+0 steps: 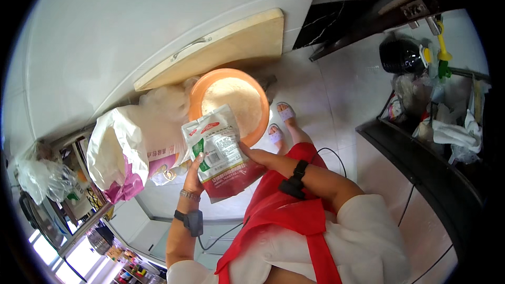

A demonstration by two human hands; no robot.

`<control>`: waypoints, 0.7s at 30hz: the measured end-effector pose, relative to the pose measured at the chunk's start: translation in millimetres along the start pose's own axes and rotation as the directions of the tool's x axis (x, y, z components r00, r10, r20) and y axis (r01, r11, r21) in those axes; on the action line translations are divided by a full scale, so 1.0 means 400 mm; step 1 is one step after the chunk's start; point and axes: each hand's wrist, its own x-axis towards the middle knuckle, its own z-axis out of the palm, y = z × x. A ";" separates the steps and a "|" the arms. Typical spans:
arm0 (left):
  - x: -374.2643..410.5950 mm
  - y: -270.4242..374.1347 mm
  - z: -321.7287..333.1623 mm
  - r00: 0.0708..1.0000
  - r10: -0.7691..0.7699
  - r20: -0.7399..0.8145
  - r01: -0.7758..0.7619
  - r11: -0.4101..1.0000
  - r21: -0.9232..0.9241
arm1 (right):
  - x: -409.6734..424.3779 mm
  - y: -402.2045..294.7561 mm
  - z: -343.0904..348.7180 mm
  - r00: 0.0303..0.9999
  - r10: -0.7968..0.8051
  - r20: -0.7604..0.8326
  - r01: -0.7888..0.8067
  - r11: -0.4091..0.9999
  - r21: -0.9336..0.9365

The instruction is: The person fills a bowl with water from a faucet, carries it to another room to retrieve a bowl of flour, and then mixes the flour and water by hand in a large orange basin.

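Between both my hands is a foil yeast packet [223, 154], silver and green at one end and dark red at the other, with printed writing. My left hand [194, 177] grips its left edge, the thumb lying on the printed face. On the opposite edge, my right hand [252, 154] holds the packet, its fingers mostly hidden behind it. Just beyond the packet stands an orange plastic basin [263, 106] with pale flour [236, 90] inside; the packet covers part of its near rim in this view.
An open white and purple sack [118, 146] stands left of the basin. Behind it, a wooden board with a metal handle [236, 47] leans on the tiled wall. A dark counter [418, 165] runs along the right, with a bottle of dark liquid [400, 56] beyond. Cables hang from my wrist straps.
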 end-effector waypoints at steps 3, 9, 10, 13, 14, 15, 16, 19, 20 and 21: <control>-0.002 0.017 0.009 0.997 -0.022 -0.069 0.019 0.999 -0.044 | -0.050 -0.054 0.019 0.994 0.048 -0.096 -0.057 0.994 -0.096; -0.017 0.009 0.011 0.995 -0.059 -0.080 0.044 0.984 -0.175 | -0.154 -0.181 0.060 0.990 0.014 -0.138 -0.040 0.982 -0.187; -0.014 0.003 0.008 0.992 -0.062 -0.109 0.043 0.985 -0.169 | -0.121 -0.156 0.054 0.992 0.017 -0.127 -0.040 0.982 -0.183; 0.006 -0.016 -0.028 0.987 -0.158 0.044 0.164 0.947 -0.278 | -0.067 -0.117 0.056 0.994 -0.028 -0.110 0.011 0.988 -0.151; 0.009 -0.021 -0.035 0.982 -0.175 0.075 0.189 0.932 -0.310 | -0.072 -0.114 0.065 0.990 -0.078 -0.119 0.064 0.990 -0.123; 0.010 -0.026 -0.032 0.976 -0.191 0.107 0.217 0.914 -0.343 | -0.083 -0.121 0.071 0.983 -0.127 -0.132 0.115 0.989 -0.096; 0.012 -0.030 -0.030 0.968 -0.206 0.140 0.245 0.894 -0.375 | -0.078 -0.118 0.068 0.983 -0.127 -0.132 0.110 0.985 -0.130; 0.028 -0.044 -0.036 0.955 -0.213 0.206 0.284 0.859 -0.425 | -0.073 -0.129 0.063 0.984 -0.123 -0.129 0.092 0.971 -0.220; 0.029 -0.047 -0.037 0.951 -0.209 0.230 0.292 0.856 -0.428 | -0.080 -0.138 0.067 0.985 -0.116 -0.126 0.083 0.967 -0.243; 0.029 -0.048 -0.032 0.945 -0.205 0.254 0.300 0.852 -0.429 | -0.086 -0.146 0.068 0.986 -0.111 -0.123 0.075 0.961 -0.265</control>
